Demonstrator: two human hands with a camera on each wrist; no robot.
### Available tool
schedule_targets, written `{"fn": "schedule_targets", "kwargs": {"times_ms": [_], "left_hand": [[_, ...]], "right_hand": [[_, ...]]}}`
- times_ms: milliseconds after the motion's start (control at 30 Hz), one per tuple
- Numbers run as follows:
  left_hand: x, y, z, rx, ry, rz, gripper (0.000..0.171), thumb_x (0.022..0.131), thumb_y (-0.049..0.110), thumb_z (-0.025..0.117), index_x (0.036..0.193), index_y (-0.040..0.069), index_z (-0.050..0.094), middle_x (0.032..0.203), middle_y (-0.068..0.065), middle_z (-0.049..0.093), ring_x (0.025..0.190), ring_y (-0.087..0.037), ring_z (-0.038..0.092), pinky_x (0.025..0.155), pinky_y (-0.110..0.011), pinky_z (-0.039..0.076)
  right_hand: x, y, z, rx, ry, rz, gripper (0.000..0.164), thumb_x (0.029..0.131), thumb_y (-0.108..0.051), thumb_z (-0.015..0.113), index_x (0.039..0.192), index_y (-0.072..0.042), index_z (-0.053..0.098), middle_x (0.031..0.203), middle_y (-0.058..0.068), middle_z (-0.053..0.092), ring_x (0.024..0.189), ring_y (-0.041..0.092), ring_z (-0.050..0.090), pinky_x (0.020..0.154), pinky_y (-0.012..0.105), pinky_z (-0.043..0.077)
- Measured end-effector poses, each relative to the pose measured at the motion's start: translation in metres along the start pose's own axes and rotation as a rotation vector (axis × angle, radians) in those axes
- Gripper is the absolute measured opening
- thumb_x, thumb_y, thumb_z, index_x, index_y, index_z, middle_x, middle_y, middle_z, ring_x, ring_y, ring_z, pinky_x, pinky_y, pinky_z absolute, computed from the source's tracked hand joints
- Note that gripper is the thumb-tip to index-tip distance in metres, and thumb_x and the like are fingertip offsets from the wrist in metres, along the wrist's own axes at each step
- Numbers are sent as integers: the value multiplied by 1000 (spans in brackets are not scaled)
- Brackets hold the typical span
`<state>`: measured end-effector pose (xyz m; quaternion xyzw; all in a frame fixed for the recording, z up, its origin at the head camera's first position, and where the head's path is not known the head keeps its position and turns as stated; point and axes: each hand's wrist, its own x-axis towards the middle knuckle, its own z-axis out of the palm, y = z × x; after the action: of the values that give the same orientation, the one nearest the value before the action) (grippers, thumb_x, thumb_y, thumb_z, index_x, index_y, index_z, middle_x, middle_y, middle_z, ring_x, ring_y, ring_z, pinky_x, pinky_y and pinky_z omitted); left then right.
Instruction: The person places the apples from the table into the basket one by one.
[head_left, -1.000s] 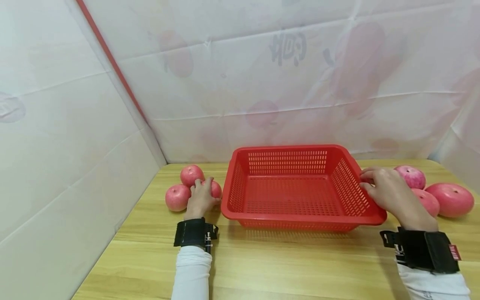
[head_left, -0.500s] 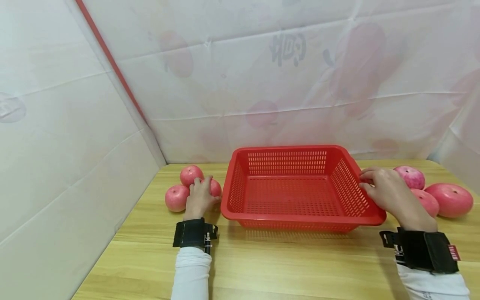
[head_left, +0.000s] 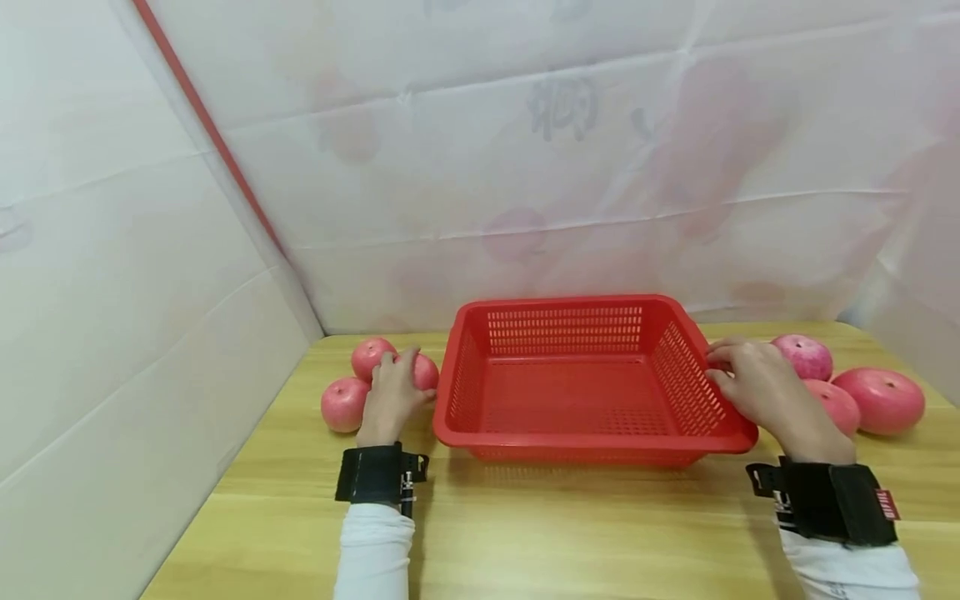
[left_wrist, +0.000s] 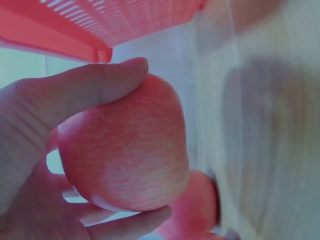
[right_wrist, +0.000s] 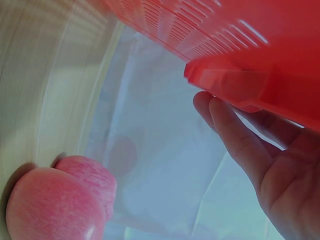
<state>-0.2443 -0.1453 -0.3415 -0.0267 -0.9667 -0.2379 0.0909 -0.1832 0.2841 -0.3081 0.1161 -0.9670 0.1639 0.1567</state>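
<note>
My left hand (head_left: pixel 392 396) grips a pink-red apple (head_left: pixel 426 373) left of a red plastic basket (head_left: pixel 600 442). In the left wrist view, thumb and fingers wrap that apple (left_wrist: pixel 125 145), with a gap between it and the tabletop. Two more apples stand close by: one (head_left: pixel 345 404) to the left, the other (head_left: pixel 371 357) behind and partly hidden by the hand. My right hand (head_left: pixel 765 396) holds the basket's right rim. From the right wrist, its fingers (right_wrist: pixel 237 135) show at the edge of the basket (right_wrist: pixel 295 60), partly hidden by it.
Right of the basket lie a mottled apple (head_left: pixel 804 357), a pink apple (head_left: pixel 835 407) partly behind the right wrist, and a large reddish fruit (head_left: pixel 881 400). The wooden table (head_left: pixel 570 533) ends at a white cloth wall (head_left: pixel 480 167), with another wall at the left.
The left hand has raised its apple slightly, apart from the two beside it. The head view has shifted a little. The right hand stays at the basket's rim.
</note>
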Motion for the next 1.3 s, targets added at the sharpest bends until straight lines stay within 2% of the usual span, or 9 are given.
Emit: {"fn": "schedule_targets", "kwargs": {"times_ms": [233, 533, 733, 1167, 1300], "left_hand": [[4, 4, -10, 22, 56, 59, 71, 72, 25, 77, 133, 11, 44, 125, -24, 42, 109, -37, 44, 76, -54, 48], [9, 18, -21, 144, 154, 174, 66, 68, 28, 79, 126, 10, 51, 116, -23, 47, 97, -40, 51, 67, -52, 50], [13, 21, -28, 176, 163, 202, 68, 68, 31, 80, 126, 8, 52, 115, -24, 48, 101, -38, 49, 75, -52, 49], [17, 26, -46, 75, 126, 152, 69, 69, 30, 78, 129, 11, 49, 116, -22, 48, 99, -36, 51, 73, -51, 49], [19, 32, -53, 34, 127, 168, 70, 70, 29, 77, 130, 10, 47, 116, -21, 47, 98, -35, 52, 73, -49, 50]], "right_hand": [[-1, -1, 1, -8, 21, 5, 22, 76, 2, 66, 95, 13, 64, 101, 31, 57, 89, 45, 54, 71, 56, 46], [-2, -1, 3, -13, 9, 9, 23, 76, 0, 67, 96, 13, 64, 102, 32, 56, 88, 45, 54, 71, 55, 47], [1, -1, 3, -23, 14, -7, 22, 77, 0, 67, 95, 13, 64, 102, 32, 56, 89, 46, 54, 73, 56, 45], [1, -4, 2, -22, 13, 3, 23, 76, 0, 67, 95, 13, 64, 100, 32, 57, 87, 44, 54, 72, 55, 46], [2, -4, 1, -25, 13, -3, 22, 76, 0, 67, 94, 12, 64, 99, 31, 57, 86, 43, 54, 71, 55, 46]]}}
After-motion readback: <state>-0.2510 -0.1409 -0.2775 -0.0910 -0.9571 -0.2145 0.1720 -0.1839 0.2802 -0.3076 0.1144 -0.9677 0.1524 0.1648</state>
